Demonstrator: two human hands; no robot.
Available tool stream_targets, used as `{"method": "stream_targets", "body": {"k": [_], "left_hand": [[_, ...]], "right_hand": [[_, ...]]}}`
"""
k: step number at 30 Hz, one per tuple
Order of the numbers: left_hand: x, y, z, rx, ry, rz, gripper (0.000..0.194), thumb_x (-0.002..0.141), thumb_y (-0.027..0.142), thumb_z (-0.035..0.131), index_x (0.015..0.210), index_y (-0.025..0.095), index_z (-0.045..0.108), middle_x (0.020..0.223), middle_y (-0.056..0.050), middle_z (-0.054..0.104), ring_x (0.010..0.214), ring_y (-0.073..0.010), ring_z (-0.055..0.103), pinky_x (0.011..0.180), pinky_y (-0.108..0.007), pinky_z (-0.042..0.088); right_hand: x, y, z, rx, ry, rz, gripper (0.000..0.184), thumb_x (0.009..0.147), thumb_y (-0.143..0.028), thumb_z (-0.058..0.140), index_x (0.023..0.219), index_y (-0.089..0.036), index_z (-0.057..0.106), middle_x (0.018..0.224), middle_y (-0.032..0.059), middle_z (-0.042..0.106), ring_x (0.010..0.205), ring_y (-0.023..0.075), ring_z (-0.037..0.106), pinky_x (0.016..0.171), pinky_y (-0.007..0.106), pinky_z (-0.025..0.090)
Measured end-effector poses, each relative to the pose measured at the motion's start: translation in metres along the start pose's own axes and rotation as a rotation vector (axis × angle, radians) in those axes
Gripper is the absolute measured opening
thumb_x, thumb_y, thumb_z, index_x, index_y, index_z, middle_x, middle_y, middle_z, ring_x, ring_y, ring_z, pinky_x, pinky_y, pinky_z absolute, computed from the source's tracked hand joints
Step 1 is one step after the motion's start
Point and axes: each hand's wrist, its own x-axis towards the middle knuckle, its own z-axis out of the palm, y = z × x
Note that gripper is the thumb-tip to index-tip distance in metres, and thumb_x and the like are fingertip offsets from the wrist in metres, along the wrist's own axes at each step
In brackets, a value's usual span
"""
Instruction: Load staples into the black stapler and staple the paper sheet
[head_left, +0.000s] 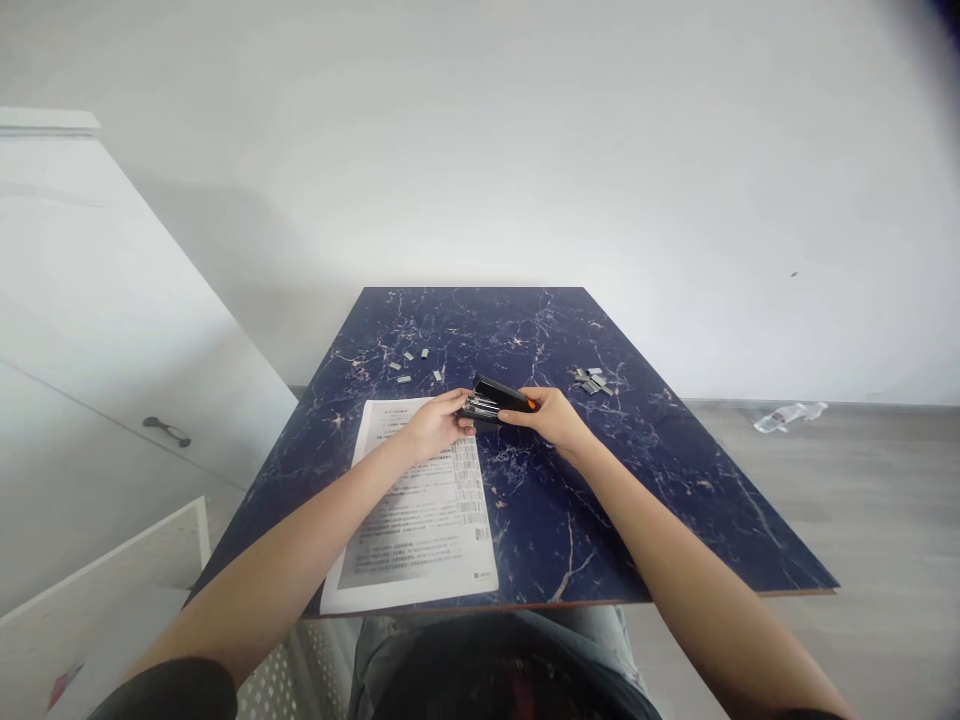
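A black stapler [491, 397] with an orange tip, its top lifted open, is held between both hands just above the dark blue marbled table [637, 470]. My left hand [435, 421] grips the stapler's left end with fingers curled. My right hand [550, 413] pinches its right end near the orange part. Metal shows inside the opened stapler. A printed sheet of paper [424, 520] lies on the table beneath my left hand and forearm.
Loose staple strips lie in two groups: several at the far left [411, 366] and a small pile at the far right [592, 381]. A white cabinet [97, 350] with a dark handle stands at left. A crumpled plastic bottle [789, 414] lies on the floor at right.
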Motion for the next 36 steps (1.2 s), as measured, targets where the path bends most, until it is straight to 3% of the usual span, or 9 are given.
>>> {"method": "stream_targets", "body": {"k": [14, 18, 22, 26, 32, 36], "left_hand": [[-0.002, 0.006, 0.003, 0.05, 0.021, -0.05, 0.016, 0.084, 0.021, 0.076, 0.092, 0.014, 0.064, 0.077, 0.0, 0.053, 0.059, -0.0093, 0.05, 0.063, -0.029, 0.05], [0.001, 0.002, 0.0, 0.096, 0.048, 0.01, 0.015, 0.084, 0.022, 0.076, 0.088, 0.015, 0.063, 0.075, 0.001, 0.05, 0.058, -0.0085, 0.047, 0.059, -0.025, 0.046], [0.002, 0.003, -0.002, 0.223, 0.157, 0.141, 0.014, 0.084, 0.019, 0.075, 0.084, 0.015, 0.061, 0.071, 0.002, 0.046, 0.055, -0.0066, 0.042, 0.051, -0.02, 0.036], [0.002, 0.01, 0.0, 0.147, 0.229, 0.187, 0.006, 0.083, 0.012, 0.064, 0.085, 0.015, 0.06, 0.067, 0.003, 0.043, 0.052, -0.0075, 0.04, 0.049, -0.021, 0.033], [0.0, 0.012, 0.008, 0.101, 0.085, 0.221, 0.013, 0.082, 0.008, 0.056, 0.092, 0.013, 0.063, 0.072, 0.0, 0.052, 0.055, -0.0083, 0.046, 0.054, -0.022, 0.037], [-0.003, 0.008, 0.009, 0.197, 0.024, 0.269, 0.019, 0.092, 0.021, 0.063, 0.11, 0.015, 0.061, 0.085, -0.005, 0.065, 0.062, -0.0108, 0.056, 0.062, -0.025, 0.045]], "right_hand": [[-0.001, -0.003, 0.007, 0.016, 0.002, -0.036, 0.045, 0.062, -0.057, 0.084, 0.079, -0.017, 0.073, 0.064, -0.0033, 0.056, 0.058, 0.0121, 0.046, 0.055, 0.025, 0.032], [-0.001, -0.002, 0.006, -0.054, 0.027, -0.031, 0.047, 0.063, -0.061, 0.082, 0.08, -0.017, 0.073, 0.065, -0.0025, 0.057, 0.059, 0.0128, 0.047, 0.055, 0.025, 0.033], [-0.001, 0.001, 0.001, -0.142, 0.067, -0.022, 0.049, 0.063, -0.063, 0.082, 0.08, -0.018, 0.074, 0.066, -0.0016, 0.058, 0.06, 0.0137, 0.048, 0.054, 0.025, 0.032], [0.001, 0.006, -0.01, -0.279, 0.172, -0.007, 0.049, 0.061, -0.065, 0.082, 0.071, -0.018, 0.071, 0.061, -0.002, 0.054, 0.056, 0.0129, 0.044, 0.051, 0.026, 0.028], [0.005, 0.012, -0.017, -0.444, 0.28, -0.038, 0.053, 0.059, -0.069, 0.08, 0.061, -0.018, 0.064, 0.054, -0.0019, 0.047, 0.052, 0.0124, 0.038, 0.049, 0.027, 0.024], [0.006, 0.012, -0.013, -0.498, 0.253, -0.028, 0.049, 0.06, -0.065, 0.082, 0.061, -0.019, 0.064, 0.054, -0.0029, 0.048, 0.052, 0.0124, 0.039, 0.05, 0.027, 0.027]]}}
